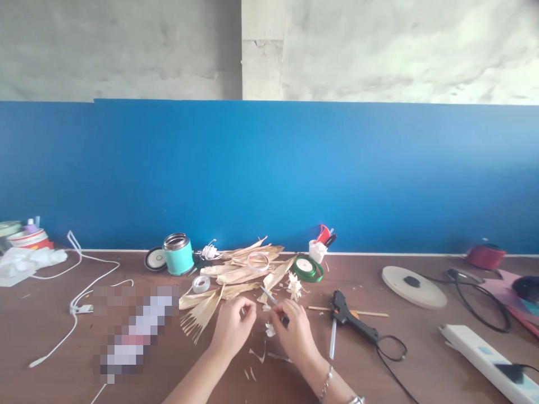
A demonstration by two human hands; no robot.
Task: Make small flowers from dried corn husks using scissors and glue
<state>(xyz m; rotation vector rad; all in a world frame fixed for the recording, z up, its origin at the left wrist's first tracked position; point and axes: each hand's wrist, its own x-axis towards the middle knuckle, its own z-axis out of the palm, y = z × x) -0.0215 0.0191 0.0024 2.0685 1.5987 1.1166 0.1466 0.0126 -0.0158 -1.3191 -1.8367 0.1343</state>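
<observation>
My left hand [232,326] is closed in a pinch over the brown table [421,359], its fingertips by a small pale scrap I cannot make out. My right hand [295,335] is closed around small scissors [269,297], whose blades point up and left toward a pile of dried corn husks [240,275]. A small white husk piece [270,329] lies between the two hands. A little husk flower [294,287] sits just beyond my right hand. Cut slivers [257,356] lie on the table near my wrists.
A black glue gun [349,317] with its cord lies right of my right hand, a wooden stick [349,311] under it. A green ribbon roll [308,268], tape rolls [201,283], a teal jar [177,253], a white round disc [413,287], a power strip [488,359] and white cables [80,292] are spread about.
</observation>
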